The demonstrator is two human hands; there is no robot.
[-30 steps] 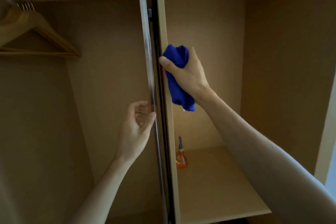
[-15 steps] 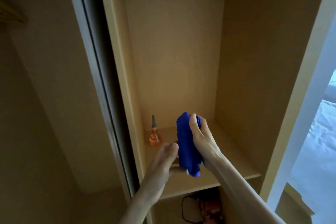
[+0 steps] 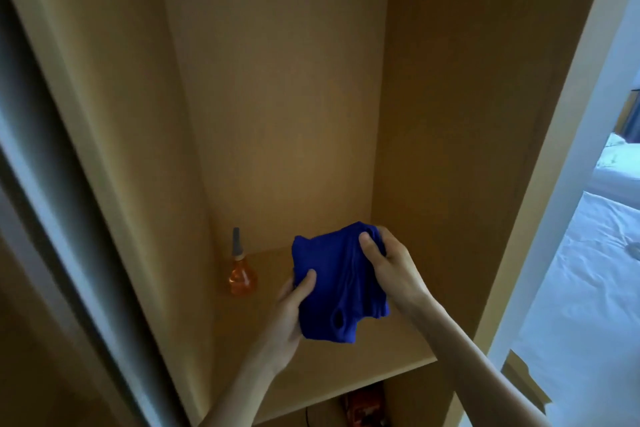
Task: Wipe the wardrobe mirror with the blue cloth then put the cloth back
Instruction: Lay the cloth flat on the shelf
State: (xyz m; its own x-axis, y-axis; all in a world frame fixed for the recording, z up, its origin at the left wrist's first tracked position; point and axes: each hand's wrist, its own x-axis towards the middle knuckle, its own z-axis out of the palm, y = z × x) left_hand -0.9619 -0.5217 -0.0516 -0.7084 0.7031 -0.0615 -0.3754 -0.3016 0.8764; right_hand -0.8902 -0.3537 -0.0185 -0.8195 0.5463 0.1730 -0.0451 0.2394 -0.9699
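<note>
The blue cloth (image 3: pixel 337 284) is spread between both hands above the wooden shelf (image 3: pixel 346 371) of the wardrobe's right compartment. My left hand (image 3: pixel 289 319) pinches its lower left side with the thumb on top. My right hand (image 3: pixel 389 263) grips its upper right corner. The mirror door (image 3: pixel 45 191) shows only edge-on as a grey strip at the far left; its glass face is hidden.
A small orange bottle with a grey nozzle (image 3: pixel 241 270) stands at the shelf's back left corner. A reddish object (image 3: pixel 363 407) lies under the shelf. A white door frame (image 3: pixel 561 191) and a white bed (image 3: pixel 595 288) are on the right.
The view dropped from the mirror door's edge to the shelf. My left hand left the door and took hold of the cloth, which now is opened out between both hands.
</note>
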